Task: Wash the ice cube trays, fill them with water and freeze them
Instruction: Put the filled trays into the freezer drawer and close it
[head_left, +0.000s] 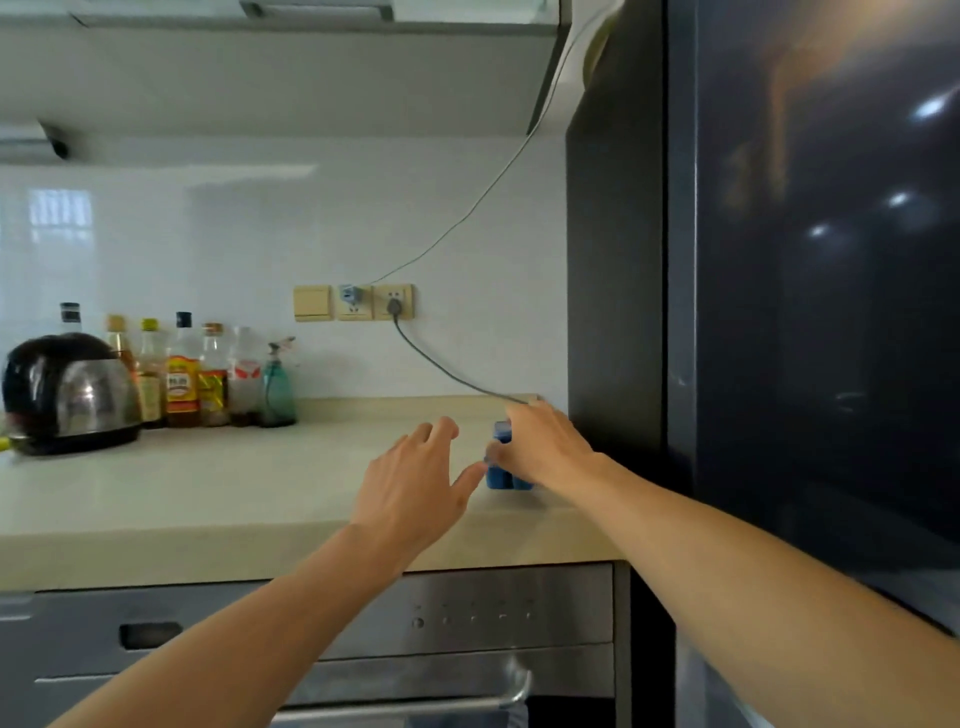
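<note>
Blue trays (497, 477) half behind right grip (543, 447)

Both forearms show bare along their whole visible length, smooth and slender, each narrowing toward the wrist. The left hand (415, 488) is bare, with long, thin fingers and a faint line of knuckles. The right hand (545, 449) is bare too, its back broad and smooth. Blur softens the fingertips, so the nails cannot be made out.

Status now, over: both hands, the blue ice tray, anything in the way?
Right hand grips blue ice tray on counter, by fridge. Left hand open, beside it. Grey cord behind, not blocking.
</note>
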